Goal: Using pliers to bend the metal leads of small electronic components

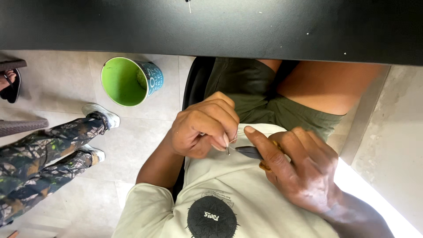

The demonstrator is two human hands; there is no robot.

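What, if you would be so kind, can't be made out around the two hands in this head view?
- Small metal pin: too small to identify; left hand fingers cover its top.
- Dark tool: handle hidden in right hand grip.
- Green bucket: the base faces away from the camera.
- Nearby person's camouflage legs: cut by left edge.

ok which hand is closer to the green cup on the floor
Left. The left hand pinches a thin metal pin right of the green cup; the right hand, gripping a dark tool, lies farther right.
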